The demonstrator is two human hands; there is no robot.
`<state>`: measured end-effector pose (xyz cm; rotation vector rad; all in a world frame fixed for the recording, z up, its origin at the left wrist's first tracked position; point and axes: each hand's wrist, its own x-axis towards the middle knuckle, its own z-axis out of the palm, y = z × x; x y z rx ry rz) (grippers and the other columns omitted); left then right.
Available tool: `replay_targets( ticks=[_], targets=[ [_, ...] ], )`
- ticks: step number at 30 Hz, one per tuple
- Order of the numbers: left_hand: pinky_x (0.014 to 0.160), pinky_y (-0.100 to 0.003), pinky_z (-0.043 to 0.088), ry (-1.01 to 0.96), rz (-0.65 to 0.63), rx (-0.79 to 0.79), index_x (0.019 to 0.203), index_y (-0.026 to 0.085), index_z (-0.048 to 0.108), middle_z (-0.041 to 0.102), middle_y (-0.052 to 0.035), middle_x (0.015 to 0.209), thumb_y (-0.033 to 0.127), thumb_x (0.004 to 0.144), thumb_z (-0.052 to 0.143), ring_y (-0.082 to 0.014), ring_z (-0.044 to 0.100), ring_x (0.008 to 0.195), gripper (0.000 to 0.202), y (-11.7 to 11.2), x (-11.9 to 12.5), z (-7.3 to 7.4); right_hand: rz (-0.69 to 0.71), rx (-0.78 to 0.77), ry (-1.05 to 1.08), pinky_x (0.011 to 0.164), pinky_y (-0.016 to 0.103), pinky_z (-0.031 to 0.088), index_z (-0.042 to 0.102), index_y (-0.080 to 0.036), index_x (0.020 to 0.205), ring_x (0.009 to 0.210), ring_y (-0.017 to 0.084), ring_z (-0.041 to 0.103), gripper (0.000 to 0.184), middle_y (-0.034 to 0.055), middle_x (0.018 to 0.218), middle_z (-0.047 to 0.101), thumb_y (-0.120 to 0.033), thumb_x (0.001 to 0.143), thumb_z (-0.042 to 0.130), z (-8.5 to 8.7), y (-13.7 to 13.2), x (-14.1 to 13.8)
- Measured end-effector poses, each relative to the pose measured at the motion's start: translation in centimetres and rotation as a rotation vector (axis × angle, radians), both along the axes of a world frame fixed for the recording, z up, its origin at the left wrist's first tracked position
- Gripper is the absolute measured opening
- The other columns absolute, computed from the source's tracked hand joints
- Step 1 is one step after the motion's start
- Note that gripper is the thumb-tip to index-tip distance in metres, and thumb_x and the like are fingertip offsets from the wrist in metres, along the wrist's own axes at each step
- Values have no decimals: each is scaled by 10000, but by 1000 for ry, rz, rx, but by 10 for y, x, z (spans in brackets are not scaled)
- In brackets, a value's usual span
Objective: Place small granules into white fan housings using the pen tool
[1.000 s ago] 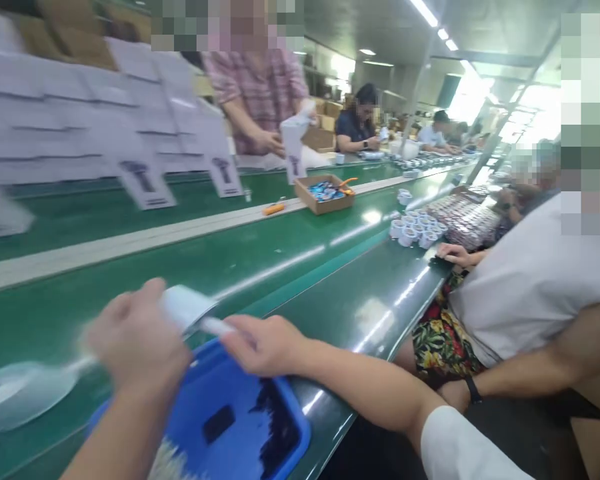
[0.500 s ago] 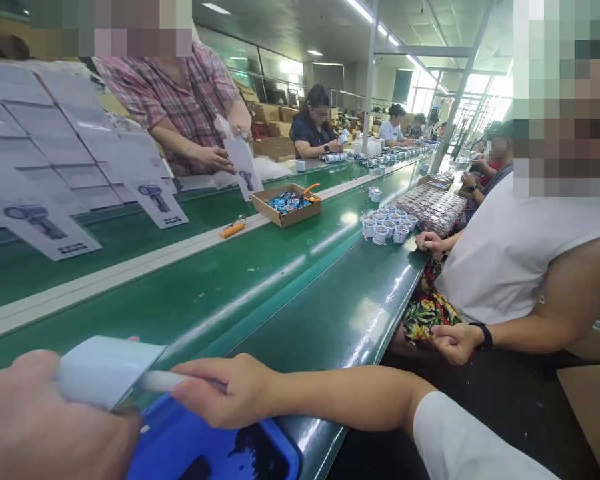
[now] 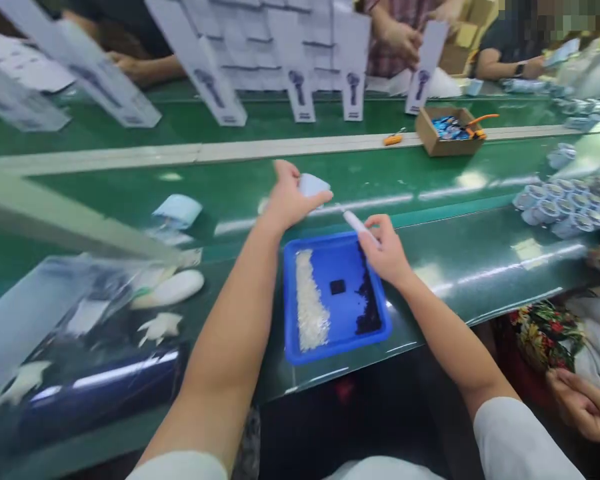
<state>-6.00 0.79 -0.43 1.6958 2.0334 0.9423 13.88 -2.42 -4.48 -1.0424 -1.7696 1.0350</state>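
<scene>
Gripping a small pale piece between thumb and fingers of the left hand above the green surface, just beyond the blue tray of white bits, a black square and dark bits, and pinching a white stick in the closed right hand over that tray's far rim.
</scene>
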Motion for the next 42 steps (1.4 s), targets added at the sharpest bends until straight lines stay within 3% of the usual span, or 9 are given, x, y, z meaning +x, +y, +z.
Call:
replay_targets(
  ticks=[2, 5, 9, 13, 16, 20, 25, 28, 42],
  targets=[
    [949, -447, 492, 111, -54, -125, 1109, 205, 457, 555, -77, 1013, 357, 691, 688, -274, 585, 1046, 501, 3, -2, -10, 7, 12, 59, 527, 231, 344, 461, -231, 833, 493, 88, 407, 153, -93, 548, 426, -285, 798, 600, 0, -1, 0],
    [1096, -467, 369, 254, -195, -164, 1194, 212, 568, 513, -114, 1224, 250, 723, 634, -313, 466, 1245, 477, 6, 3, -20, 93, 21, 138, 544, 233, 382, 473, -226, 800, 552, 82, 447, 230, -68, 638, 482, -325, 755, 676, 1, -5, -3],
    [1146, -506, 287, 279, -299, -194, 1422, 272, 400, 450, -100, 1356, 271, 716, 659, -345, 362, 1333, 752, 11, -6, -22, 247, -32, 183, 585, 250, 463, 506, -224, 864, 606, 89, 547, 266, -38, 739, 550, -454, 828, 633, 0, -12, -12],
    [1151, -566, 248, 296, -184, -267, 1368, 300, 438, 340, -84, 1455, 399, 584, 802, -411, 222, 1414, 870, 12, -36, -24, 339, 15, 131, 580, 254, 494, 508, -218, 889, 603, 92, 590, 355, -29, 750, 575, -571, 879, 548, 0, -18, -19],
    [1077, -500, 380, 267, -83, -383, 1250, 271, 537, 442, -79, 1341, 341, 554, 811, -365, 416, 1297, 751, 9, -52, -26, 356, 78, 107, 551, 243, 487, 506, -217, 886, 583, 90, 590, 377, -32, 731, 573, -594, 891, 522, 2, -21, -20],
    [964, -363, 461, 211, -45, -304, 1131, 248, 590, 528, -50, 1210, 216, 604, 758, -233, 550, 1070, 554, 2, -52, -12, 376, 87, 65, 537, 235, 485, 506, -217, 885, 570, 85, 584, 389, -32, 728, 575, -607, 892, 512, 3, -23, -20],
    [947, -334, 431, 163, -36, -153, 1195, 204, 583, 551, -96, 1220, 172, 701, 707, -209, 536, 1085, 510, -15, -39, 23, 407, 84, 26, 528, 229, 484, 509, -213, 865, 559, 84, 580, 392, -29, 711, 584, -603, 889, 516, -1, -24, -23],
    [942, -330, 417, 148, -35, -126, 1260, 148, 547, 524, -129, 1276, 175, 751, 666, -208, 531, 1114, 524, -23, -37, 35, 389, 109, 33, 523, 226, 478, 508, -214, 865, 551, 83, 579, 372, -32, 699, 581, -584, 895, 524, -1, -24, -24],
    [921, -312, 422, 183, -39, -85, 1239, 139, 569, 585, -97, 1218, 171, 728, 679, -205, 523, 1130, 524, -22, -35, 37, 309, 187, 8, 523, 260, 454, 507, -232, 874, 555, 100, 556, 313, -17, 740, 575, -542, 917, 515, -3, -23, -22]
  ],
)
